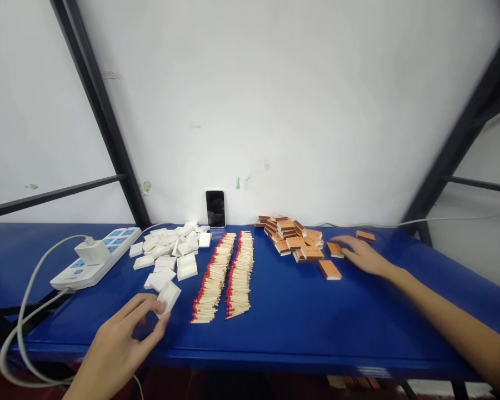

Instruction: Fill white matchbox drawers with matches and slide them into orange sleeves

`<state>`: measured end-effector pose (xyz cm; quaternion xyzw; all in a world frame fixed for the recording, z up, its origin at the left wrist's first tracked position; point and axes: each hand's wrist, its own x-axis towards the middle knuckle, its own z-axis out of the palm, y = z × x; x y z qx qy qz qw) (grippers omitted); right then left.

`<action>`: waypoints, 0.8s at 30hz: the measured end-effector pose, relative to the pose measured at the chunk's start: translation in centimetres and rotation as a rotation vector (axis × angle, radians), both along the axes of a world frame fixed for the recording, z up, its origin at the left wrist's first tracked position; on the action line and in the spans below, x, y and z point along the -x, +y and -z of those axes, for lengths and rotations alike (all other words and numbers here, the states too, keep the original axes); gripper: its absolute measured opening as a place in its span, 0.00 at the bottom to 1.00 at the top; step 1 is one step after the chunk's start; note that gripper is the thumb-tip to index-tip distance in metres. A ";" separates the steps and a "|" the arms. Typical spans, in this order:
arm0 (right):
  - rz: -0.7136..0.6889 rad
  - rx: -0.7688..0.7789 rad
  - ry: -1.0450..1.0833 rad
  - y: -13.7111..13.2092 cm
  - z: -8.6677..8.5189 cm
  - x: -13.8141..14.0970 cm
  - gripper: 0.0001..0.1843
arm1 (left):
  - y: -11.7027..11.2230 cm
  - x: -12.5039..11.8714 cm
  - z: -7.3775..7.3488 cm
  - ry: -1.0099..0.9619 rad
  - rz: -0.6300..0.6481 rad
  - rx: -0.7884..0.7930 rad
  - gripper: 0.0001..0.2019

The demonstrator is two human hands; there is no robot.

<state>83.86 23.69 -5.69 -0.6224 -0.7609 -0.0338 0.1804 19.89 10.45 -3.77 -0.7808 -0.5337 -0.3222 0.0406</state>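
Note:
My left hand (120, 339) rests near the front edge of the blue table (300, 322), its thumb and fingers pinching a white inner matchbox tray (168, 297). Behind it lies a heap of white trays (170, 247). Two long rows of red-tipped matches (227, 275) run down the middle. My right hand (360, 254) reaches flat to the right side, fingers stretched over an orange matchbox sleeve (334, 249), beside the pile of orange sleeves (294, 236). Another sleeve (329, 270) lies just in front of that hand.
A white power strip (95, 258) with a plugged adapter and grey cable (23, 328) occupies the left. A dark phone (215, 208) leans on the white wall. One lone orange sleeve (365, 236) lies far right. Black frame struts (104, 116) rise on both sides.

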 end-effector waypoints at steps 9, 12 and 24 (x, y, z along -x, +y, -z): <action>-0.083 0.014 0.029 -1.2 -1.2 2.1 0.27 | -3.7 -9.5 -1.4 0.046 0.435 0.033 0.06; -0.031 -0.171 0.048 -2.3 -2.1 3.5 0.28 | -4.3 -11.7 -0.1 0.050 0.468 0.132 0.13; -0.531 -0.082 -0.030 -9.9 -1.5 18.5 0.25 | -4.0 -11.0 -0.1 -0.007 0.426 0.211 0.14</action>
